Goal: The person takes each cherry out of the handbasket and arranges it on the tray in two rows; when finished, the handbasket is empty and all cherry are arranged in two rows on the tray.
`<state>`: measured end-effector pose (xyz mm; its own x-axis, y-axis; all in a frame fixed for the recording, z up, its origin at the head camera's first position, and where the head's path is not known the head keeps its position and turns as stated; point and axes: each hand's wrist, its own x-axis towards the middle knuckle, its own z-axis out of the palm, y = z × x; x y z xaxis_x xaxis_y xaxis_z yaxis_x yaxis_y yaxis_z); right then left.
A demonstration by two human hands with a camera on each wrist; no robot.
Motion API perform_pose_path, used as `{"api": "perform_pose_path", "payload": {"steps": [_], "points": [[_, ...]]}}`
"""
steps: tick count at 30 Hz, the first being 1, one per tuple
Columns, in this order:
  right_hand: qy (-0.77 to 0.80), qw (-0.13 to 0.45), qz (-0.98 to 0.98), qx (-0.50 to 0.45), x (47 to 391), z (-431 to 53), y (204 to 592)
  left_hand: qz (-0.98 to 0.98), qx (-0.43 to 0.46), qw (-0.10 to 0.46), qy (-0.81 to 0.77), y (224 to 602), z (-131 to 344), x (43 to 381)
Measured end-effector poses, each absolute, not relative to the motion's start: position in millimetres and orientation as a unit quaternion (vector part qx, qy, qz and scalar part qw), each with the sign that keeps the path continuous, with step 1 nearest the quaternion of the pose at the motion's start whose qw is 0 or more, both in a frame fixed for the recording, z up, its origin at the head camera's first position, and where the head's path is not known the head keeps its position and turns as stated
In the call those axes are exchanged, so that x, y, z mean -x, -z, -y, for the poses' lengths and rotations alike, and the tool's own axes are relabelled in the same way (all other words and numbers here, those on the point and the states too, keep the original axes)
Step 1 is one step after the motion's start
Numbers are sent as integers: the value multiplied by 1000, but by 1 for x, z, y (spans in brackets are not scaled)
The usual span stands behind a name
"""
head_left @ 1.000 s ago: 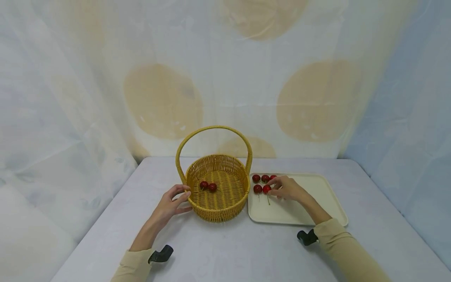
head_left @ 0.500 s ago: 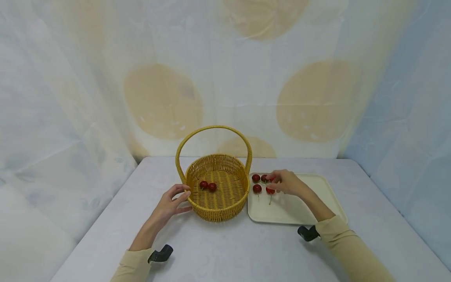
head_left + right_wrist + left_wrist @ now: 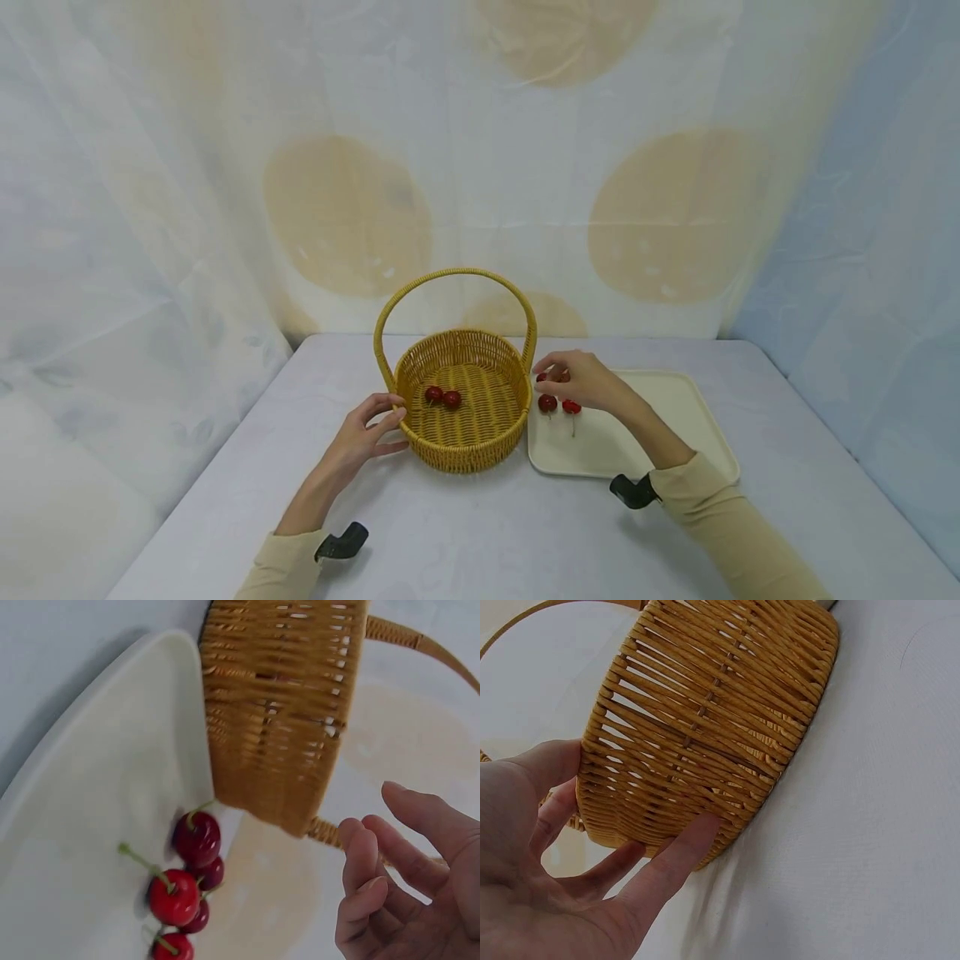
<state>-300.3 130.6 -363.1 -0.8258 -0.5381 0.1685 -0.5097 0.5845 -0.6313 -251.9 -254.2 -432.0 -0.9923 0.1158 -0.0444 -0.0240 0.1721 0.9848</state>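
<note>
My left hand [image 3: 362, 433] holds the left side of a yellow wicker basket [image 3: 468, 457] with a tall handle. In the left wrist view, the fingers [image 3: 671, 862] of that hand lie against the woven wall and at the rim. Two dark red cherries [image 3: 452, 399] lie inside the basket. My right hand [image 3: 588, 381] is over the left end of a cream tray [image 3: 637, 454], above several cherries. Its fingers are loosely bent with nothing between them in the right wrist view. A bright red cherry [image 3: 173, 897] and a dark cherry [image 3: 196, 837] show their green stems there.
The tray stands close against the basket's right side on a white table [image 3: 480, 533]. A pale curtain with tan circles [image 3: 345, 217] hangs behind the table. Black wrist-worn devices [image 3: 342, 542] stick out near both cuffs.
My right hand has let go of a bright red cherry, which has tipped slightly, and has moved left toward the basket. The left hand and the basket have stayed in place.
</note>
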Motion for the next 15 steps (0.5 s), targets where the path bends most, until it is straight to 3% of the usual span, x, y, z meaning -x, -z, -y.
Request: {"api": "perform_pose_path", "payload": {"steps": [15], "points": [[351,34,-876,329,299,-74,363,-758,-32,54,-649,432,253,250]]}}
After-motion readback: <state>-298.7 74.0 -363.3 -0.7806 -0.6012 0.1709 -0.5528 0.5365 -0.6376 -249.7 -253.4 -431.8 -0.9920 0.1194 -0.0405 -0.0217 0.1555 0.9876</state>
